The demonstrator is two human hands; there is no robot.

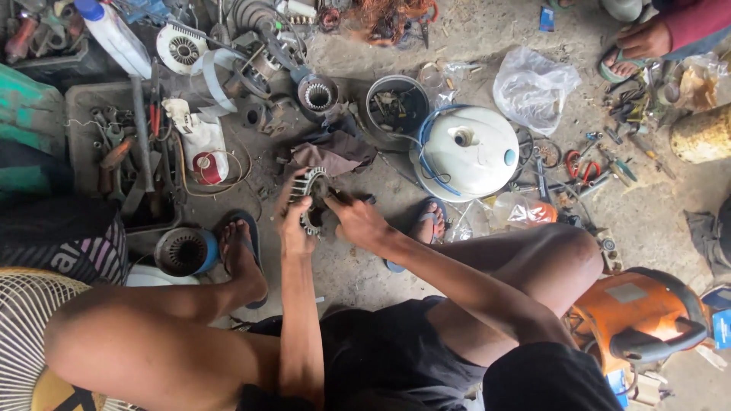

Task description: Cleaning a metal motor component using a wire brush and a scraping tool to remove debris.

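I sit low over a concrete floor, knees wide, and both my hands meet just above the ground between my feet. My left hand wraps the ribbed metal motor core, a round toothed ring held on edge; the fingers curl closed around its near rim and grip it firmly. My right hand comes in from the right, fingers pinched shut against the core's side; whether they hold a small tool or only press on the metal I cannot tell, the contact is too dark. The core sits in the air, close above a crumpled dark rag and near the white round housing with its blue wire. My judgement on doing this well: the left hand should stay the vise, steady and low, so that the right does all the fine work; turning the ring a little with the left thumb would bring each slot to face me rather than twisting the right wrist. Keeping the piece over the rag means a dropped bit lands soft and findable. The red-handled pliers lie well apart to the right, a long reach. 1 other person's hand rests at the top right, well clear of mine.
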